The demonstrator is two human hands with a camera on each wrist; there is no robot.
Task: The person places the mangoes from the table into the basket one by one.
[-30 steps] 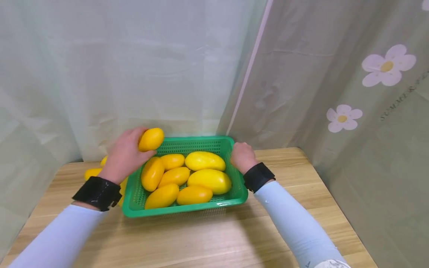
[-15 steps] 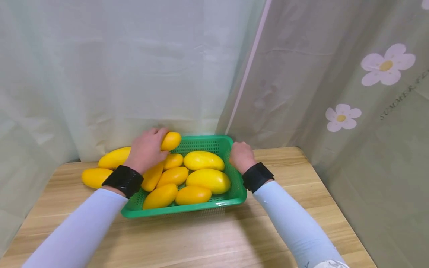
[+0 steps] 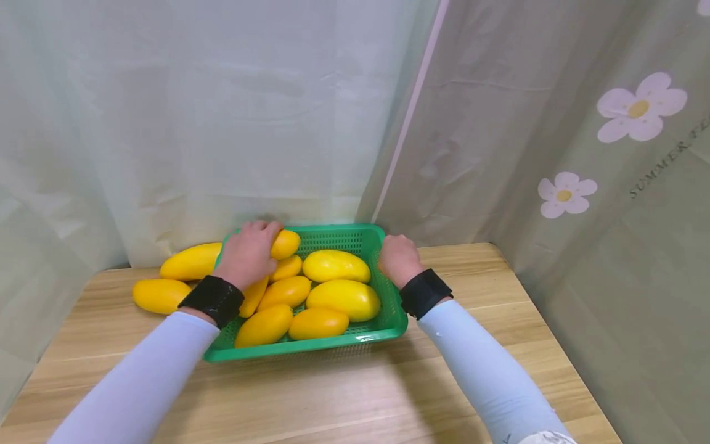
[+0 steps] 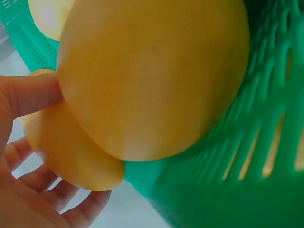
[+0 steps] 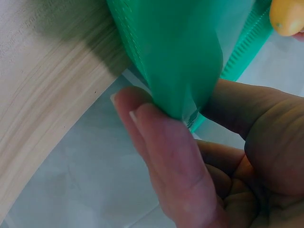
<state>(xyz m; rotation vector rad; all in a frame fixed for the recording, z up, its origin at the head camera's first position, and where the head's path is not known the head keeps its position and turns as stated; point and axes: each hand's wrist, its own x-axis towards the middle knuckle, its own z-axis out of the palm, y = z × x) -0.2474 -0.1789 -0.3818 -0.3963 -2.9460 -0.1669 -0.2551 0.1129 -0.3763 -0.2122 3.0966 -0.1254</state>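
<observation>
A green plastic basket (image 3: 304,350) with perforated walls stands on the table, holding several yellow mangoes. My left hand (image 3: 246,256) is over its back left corner and grips a mango (image 3: 285,244). In the left wrist view the thumb lies on one side of that mango (image 4: 71,147) and the fingers curl round the other; a larger-looking mango (image 4: 152,80) fills the foreground. My right hand (image 3: 400,260) holds the basket's right rim near the back corner. The right wrist view has the rim (image 5: 183,102) between thumb and fingers.
Two mangoes, one farther back (image 3: 191,261) and one nearer (image 3: 161,296), lie on the wooden table (image 3: 344,394) left of the basket. A pale curtain (image 3: 249,123) hangs close behind the table, and a flowered one (image 3: 610,259) borders its right side.
My left hand has carried the mango rightward and then lowered it into the back left part of the basket. My right hand has stayed on the rim.
</observation>
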